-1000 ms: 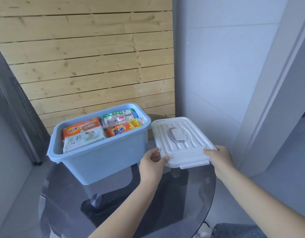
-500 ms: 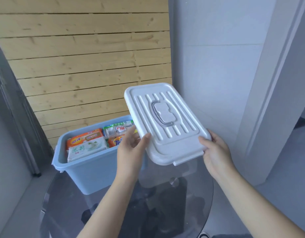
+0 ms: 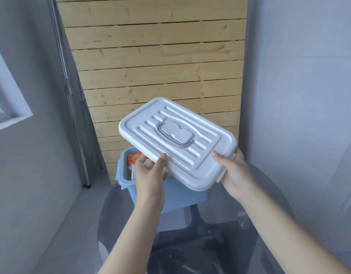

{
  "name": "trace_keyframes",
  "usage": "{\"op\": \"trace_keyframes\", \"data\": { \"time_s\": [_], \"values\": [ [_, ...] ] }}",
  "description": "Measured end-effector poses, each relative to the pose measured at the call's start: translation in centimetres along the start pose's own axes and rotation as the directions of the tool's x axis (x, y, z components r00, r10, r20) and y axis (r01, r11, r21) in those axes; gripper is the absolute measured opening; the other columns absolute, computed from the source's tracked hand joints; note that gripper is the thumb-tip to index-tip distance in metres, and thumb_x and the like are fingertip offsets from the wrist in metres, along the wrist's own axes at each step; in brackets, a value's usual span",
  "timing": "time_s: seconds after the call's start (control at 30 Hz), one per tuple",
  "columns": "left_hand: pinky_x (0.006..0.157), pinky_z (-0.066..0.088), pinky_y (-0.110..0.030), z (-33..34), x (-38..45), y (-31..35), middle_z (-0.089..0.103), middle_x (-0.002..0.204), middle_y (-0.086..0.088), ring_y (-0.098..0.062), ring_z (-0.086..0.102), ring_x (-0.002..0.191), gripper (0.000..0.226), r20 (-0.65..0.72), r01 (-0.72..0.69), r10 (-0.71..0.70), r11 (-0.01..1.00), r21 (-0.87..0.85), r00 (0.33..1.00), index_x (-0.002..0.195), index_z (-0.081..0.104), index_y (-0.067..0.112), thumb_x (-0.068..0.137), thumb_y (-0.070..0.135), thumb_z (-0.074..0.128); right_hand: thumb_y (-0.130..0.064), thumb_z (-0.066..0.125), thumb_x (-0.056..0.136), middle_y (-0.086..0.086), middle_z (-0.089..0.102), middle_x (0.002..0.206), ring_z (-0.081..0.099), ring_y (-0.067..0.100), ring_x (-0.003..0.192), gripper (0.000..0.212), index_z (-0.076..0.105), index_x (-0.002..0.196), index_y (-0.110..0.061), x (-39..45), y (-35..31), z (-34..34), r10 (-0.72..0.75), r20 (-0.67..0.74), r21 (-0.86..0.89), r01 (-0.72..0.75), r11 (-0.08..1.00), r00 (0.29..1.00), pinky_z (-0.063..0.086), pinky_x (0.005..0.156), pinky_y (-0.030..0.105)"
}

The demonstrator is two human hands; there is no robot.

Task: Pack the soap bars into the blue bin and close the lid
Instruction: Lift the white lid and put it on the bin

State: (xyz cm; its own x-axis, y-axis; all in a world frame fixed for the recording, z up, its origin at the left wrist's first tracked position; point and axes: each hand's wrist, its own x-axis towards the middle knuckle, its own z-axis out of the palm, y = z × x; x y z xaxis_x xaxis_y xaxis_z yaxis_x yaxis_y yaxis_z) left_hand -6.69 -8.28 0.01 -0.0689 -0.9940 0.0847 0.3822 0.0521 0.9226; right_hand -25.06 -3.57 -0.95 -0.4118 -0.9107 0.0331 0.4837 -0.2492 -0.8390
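Two hands (image 3: 150, 171) (image 3: 237, 171) gripping tilted lid (image 3: 178, 143) above bin (image 3: 125, 175)

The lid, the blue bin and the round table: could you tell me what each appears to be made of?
The lid looks like moulded white plastic with a matte finish: raised ribs and rounded rims. The blue bin seems the same kind of plastic, smooth and opaque. The round table appears to be tinted glass: glossy, reflective, and its dark base shows through.

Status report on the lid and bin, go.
Both hands on lid: left hand, right hand. Lid tilted in the air over the blue bin, not seated. Soap packs inside. Nothing in the way.
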Motion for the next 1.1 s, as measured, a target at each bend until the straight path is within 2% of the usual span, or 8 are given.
{"op": "trace_keyframes", "data": {
  "time_s": [0.1, 0.23, 0.33, 0.5, 0.6, 0.77, 0.9, 1.1],
  "values": [
    [0.090, 0.055, -0.038, -1.7, 0.7, 1.3, 0.068, 0.118, -0.011, -0.021, 0.067, 0.106, 0.045, -0.069, -0.095, 0.102, 0.990, 0.100, 0.992, 0.128, 0.049, 0.006, 0.087, 0.015, 0.064, -0.001, 0.062, 0.082, 0.006, 0.068, 0.117, 0.067, 0.022, 0.102, 0.046, 0.053, 0.124, -0.019, 0.8, -0.2, 1.7, 0.021, 0.041, -0.001, -0.021, 1.000, 0.999, 0.057, 0.075, 0.038],
    [0.067, 0.048, -0.026, -5.1, 2.0, 4.3, 0.068, 0.085, 0.003, -0.013, 0.062, 0.076, 0.007, -0.207, -0.204, 0.258, 0.946, 0.251, 0.944, 0.092, 0.063, 0.020, 0.086, 0.024, 0.063, -0.003, 0.056, 0.085, 0.002, 0.073, 0.099, 0.070, 0.020, 0.085, 0.029, 0.060, 0.105, -0.023, 2.7, -1.8, 2.4, 0.082, 0.064, -0.150, -0.072, 0.986, 0.995, 0.054, 0.071, 0.035],
    [0.060, 0.031, -0.028, -8.0, 3.8, 5.0, 0.042, 0.063, 0.004, -0.013, 0.037, 0.060, 0.036, -0.253, -0.113, 0.209, 0.932, 0.345, 0.945, 0.059, 0.042, 0.015, 0.084, 0.034, 0.060, -0.007, 0.059, 0.084, 0.007, 0.069, 0.093, 0.066, 0.025, 0.081, 0.022, 0.061, 0.104, -0.015, 5.0, -2.7, 2.4, 0.133, 0.016, -0.290, -0.123, 0.949, 0.991, 0.052, 0.072, 0.037],
    [0.069, 0.031, -0.032, -10.4, 5.5, 3.8, 0.048, 0.073, -0.002, -0.018, 0.041, 0.070, 0.033, -0.255, 0.083, 0.044, 0.880, 0.468, 0.966, 0.069, 0.058, 0.016, 0.067, 0.049, 0.062, -0.016, 0.066, 0.082, 0.012, 0.071, 0.103, 0.068, 0.030, 0.087, 0.023, 0.065, 0.104, -0.008, 8.2, -2.6, 2.3, 0.098, -0.004, -0.582, -0.082, 0.809, 0.995, 0.053, 0.082, 0.041],
    [0.069, 0.029, -0.030, -10.6, 5.4, 3.4, 0.043, 0.070, -0.002, -0.017, 0.036, 0.067, 0.027, -0.243, 0.099, 0.045, 0.830, 0.549, 0.969, 0.072, 0.052, 0.024, 0.068, 0.049, 0.061, -0.018, 0.068, 0.081, 0.012, 0.071, 0.103, 0.067, 0.028, 0.087, 0.031, 0.064, 0.110, -0.006, 9.3, -1.8, 2.7, 0.066, -0.019, -0.666, -0.062, 0.743, 0.998, 0.052, 0.078, 0.036],
    [0.060, 0.020, -0.029, -10.3, 5.3, 3.0, 0.031, 0.066, -0.006, -0.019, 0.026, 0.065, 0.037, -0.238, 0.121, 0.047, 0.759, 0.640, 0.970, 0.065, 0.041, 0.013, 0.081, 0.039, 0.061, -0.022, 0.065, 0.084, 0.011, 0.070, 0.106, 0.065, 0.025, 0.085, 0.029, 0.064, 0.108, -0.005, 10.3, -1.5, 3.2, 0.089, 0.012, -0.763, -0.048, 0.645, 0.996, 0.048, 0.070, 0.031],
    [0.055, 0.029, -0.029, -10.4, 5.7, 2.6, 0.044, 0.063, -0.001, -0.018, 0.037, 0.061, 0.035, -0.259, 0.136, 0.062, 0.722, 0.678, 0.964, 0.065, 0.047, 0.011, 0.081, 0.039, 0.061, -0.016, 0.060, 0.088, 0.006, 0.060, 0.125, 0.058, 0.026, 0.115, 0.043, 0.053, 0.129, -0.006, 10.8, -1.1, 3.3, 0.097, 0.001, -0.811, -0.055, 0.582, 0.995, 0.045, 0.095, 0.035],
    [0.056, 0.038, -0.024, -10.8, 6.5, 1.8, 0.066, 0.089, 0.001, -0.013, 0.059, 0.075, 0.043, -0.249, 0.157, 0.028, 0.705, 0.692, 0.968, 0.107, 0.062, 0.012, 0.076, 0.042, 0.061, -0.021, 0.061, 0.087, 0.001, 0.054, 0.138, 0.053, 0.018, 0.120, 0.048, 0.052, 0.134, -0.020, 10.5, -0.6, 1.9, 0.076, -0.030, -0.817, -0.069, 0.572, 0.997, 0.037, 0.090, 0.025]
  ]
}}
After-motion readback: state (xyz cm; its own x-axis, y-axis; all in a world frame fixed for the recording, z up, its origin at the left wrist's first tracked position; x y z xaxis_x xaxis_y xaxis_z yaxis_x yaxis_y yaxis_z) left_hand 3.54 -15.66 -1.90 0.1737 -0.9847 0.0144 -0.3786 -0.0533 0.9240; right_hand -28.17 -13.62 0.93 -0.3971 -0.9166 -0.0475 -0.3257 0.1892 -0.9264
